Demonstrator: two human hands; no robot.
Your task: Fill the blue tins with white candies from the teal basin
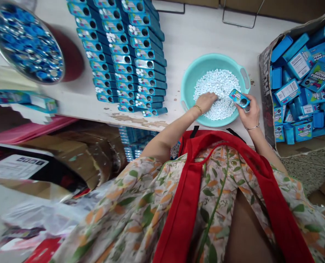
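A teal plastic basin (189, 73) on the pale table holds a heap of small white tablets (218, 87). My left hand (205, 102) is down in the tablets with its fingers curled into the heap. My right hand (248, 113) grips a small blue tin (239, 98) with a round hole in its lid, held over the basin's right rim. Bangles sit on both wrists.
Stacked rows of the same blue tins (126, 54) fill the table left of the basin. A cardboard box (302, 84) of blue tins stands at the right. A round metal tray (25, 44) of blue pieces is at the upper left. Cartons lie under the table.
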